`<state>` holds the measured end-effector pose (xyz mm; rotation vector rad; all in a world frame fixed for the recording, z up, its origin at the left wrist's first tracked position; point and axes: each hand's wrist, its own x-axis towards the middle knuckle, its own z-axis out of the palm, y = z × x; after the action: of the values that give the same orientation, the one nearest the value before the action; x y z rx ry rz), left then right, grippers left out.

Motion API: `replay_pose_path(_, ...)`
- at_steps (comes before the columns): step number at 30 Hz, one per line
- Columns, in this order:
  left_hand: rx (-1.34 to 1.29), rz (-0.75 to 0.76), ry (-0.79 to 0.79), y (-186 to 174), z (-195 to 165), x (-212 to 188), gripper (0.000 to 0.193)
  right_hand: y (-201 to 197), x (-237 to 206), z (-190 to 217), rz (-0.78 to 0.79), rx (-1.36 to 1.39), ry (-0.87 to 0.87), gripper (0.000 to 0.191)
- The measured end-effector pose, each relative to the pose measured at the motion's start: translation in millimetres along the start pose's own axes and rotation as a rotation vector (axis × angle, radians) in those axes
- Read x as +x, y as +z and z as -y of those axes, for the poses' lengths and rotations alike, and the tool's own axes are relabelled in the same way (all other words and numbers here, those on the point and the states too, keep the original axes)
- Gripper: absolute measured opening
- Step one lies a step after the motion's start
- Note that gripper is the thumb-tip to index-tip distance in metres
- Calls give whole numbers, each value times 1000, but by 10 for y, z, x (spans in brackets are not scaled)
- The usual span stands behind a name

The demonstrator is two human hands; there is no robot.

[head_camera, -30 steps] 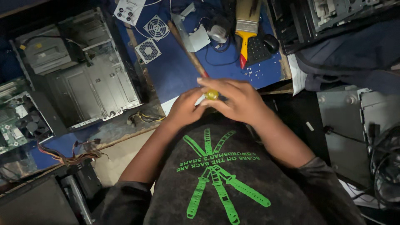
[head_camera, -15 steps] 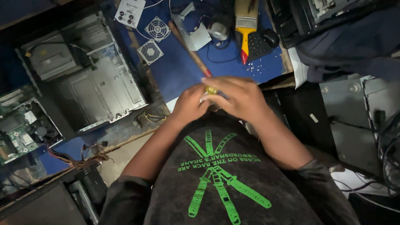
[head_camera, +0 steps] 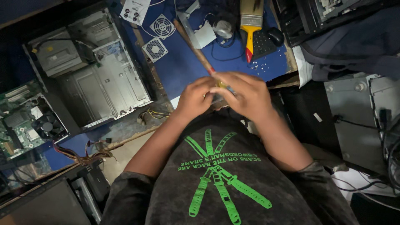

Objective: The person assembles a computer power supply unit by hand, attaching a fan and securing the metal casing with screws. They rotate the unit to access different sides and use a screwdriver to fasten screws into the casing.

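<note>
Over the blue-topped bench [head_camera: 183,68] edge, both hands meet at chest height: left hand [head_camera: 195,99] & right hand [head_camera: 246,96] pinched together round a small yellowish part w/ a dark stub [head_camera: 224,86], mostly hidden by fingers. Long wooden-handled tool [head_camera: 193,46] lies just beyond. Risk, imo: part slips from fingertips, drops into the dark gap below bench; poor light makes it hard to find
</note>
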<state>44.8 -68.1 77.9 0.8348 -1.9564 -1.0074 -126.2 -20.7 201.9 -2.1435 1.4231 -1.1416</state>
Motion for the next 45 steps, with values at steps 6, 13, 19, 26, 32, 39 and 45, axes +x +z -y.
replay_pose_path(6,-19,-52,47,4,-29,22,20,133,118,-56,-82,-39,2,27)
replay_pose_path(13,62,177,-58,-30,181,-7,28,166,439,-381,541,1024,-122,36)
replay_pose_path(19,226,193,-28,9,596,-297,46,512,145,-683,233,699,251,33)
replay_pose_path(26,635,366,-349,74,1122,-693,92,625,-25,-466,-249,975,196,47)
replay_pose_path(32,625,452,-502,127,1145,-665,82,138,327,-503,483,1008,15,36)
replay_pose_path(39,617,412,-490,126,1089,-651,97,265,125,-691,510,1082,189,32)
replay_pose_path(45,611,377,-493,154,1056,-673,94,633,-72,-520,-523,798,271,33)
